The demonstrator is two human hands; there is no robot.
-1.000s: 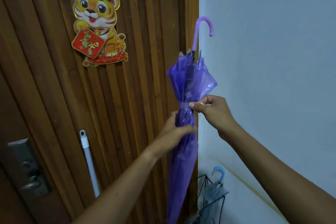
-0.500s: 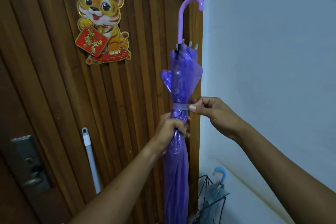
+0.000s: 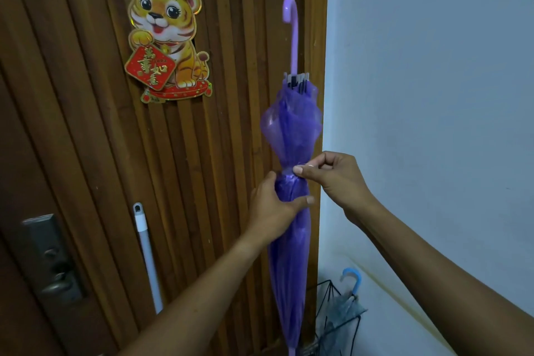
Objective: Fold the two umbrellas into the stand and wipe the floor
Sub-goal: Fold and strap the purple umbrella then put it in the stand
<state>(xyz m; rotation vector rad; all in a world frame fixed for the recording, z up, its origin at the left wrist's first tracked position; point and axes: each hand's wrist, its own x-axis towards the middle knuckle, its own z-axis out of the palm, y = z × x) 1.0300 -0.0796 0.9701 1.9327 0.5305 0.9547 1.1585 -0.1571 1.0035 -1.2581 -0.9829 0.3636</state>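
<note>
Umbrellas, I count two: a purple umbrella [image 3: 290, 136] held upright, hooked handle on top, before the wooden door [image 3: 86, 153], and a clear one with a blue handle [image 3: 351, 279] standing in the black wire stand [image 3: 332, 326] at the lower right. My left hand [image 3: 274, 205] wraps the purple canopy below its tie strap [image 3: 286, 174]; my right hand [image 3: 332, 173] pinches the strap's end. One tiger sticker [image 3: 167, 37] carries gold Chinese characters. One white pole [image 3: 146, 254] leans on the door.

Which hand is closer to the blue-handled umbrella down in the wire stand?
The right hand: the blue-handled umbrella sits below it, toward the wall. The left hand is farther over, by the door, gripping the purple umbrella.
</note>
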